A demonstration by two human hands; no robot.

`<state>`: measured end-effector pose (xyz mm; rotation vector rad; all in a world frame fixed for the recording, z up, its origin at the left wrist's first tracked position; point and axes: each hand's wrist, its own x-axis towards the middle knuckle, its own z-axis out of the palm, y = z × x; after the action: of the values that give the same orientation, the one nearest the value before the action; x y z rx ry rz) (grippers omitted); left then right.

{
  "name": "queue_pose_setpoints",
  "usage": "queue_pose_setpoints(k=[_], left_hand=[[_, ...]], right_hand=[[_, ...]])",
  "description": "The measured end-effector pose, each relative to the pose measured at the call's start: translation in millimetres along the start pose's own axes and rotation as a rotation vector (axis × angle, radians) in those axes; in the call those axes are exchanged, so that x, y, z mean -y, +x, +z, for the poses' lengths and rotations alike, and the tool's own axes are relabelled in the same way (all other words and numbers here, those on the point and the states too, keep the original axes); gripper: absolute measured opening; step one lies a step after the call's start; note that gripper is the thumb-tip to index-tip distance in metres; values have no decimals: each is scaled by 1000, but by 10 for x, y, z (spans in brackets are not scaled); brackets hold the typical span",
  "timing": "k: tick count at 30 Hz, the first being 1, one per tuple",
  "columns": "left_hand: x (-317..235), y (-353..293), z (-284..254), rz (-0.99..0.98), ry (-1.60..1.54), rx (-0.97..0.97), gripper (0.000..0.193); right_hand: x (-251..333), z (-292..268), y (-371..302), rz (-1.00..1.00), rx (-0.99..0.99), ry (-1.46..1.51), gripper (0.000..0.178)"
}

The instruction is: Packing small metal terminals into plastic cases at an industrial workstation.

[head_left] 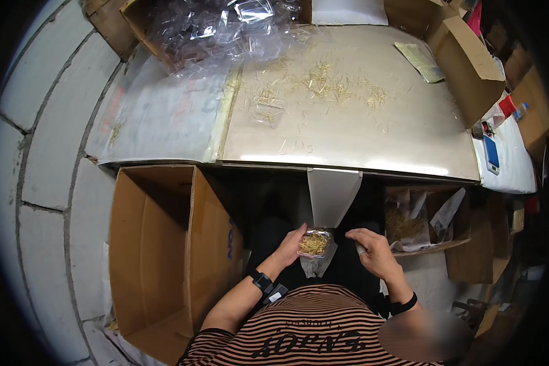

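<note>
My left hand (290, 245) is closed around the side of a small clear plastic box (316, 234), which sits low over my lap. Gold-coloured wire pieces (313, 245) fill it; they look like small hooks or pins. To the right of the box, and apart from it, is my right hand (378, 255). Its fingers point toward the box, with a gap between them and the thumb, and I see nothing held in them. Beneath the plastic box hangs a grey-white strip (317, 267) whose kind I cannot make out.
More gold wire pieces (326, 82) lie scattered across the table (372, 143). Clear plastic boxes (219, 27) are heaped at the back left. A tall cardboard box (149, 244) stands at my left, and a lined carton (430, 244) at my right. A blue device (491, 152) rests far right.
</note>
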<state>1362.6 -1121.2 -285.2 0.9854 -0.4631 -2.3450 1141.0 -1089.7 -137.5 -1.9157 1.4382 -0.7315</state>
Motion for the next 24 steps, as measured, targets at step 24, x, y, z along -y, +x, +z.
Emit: queue_pose_setpoints(k=[24], left_hand=[[-806, -641, 864, 306, 8, -15, 43]], right_hand=[[584, 237, 346, -567, -58, -145, 46]])
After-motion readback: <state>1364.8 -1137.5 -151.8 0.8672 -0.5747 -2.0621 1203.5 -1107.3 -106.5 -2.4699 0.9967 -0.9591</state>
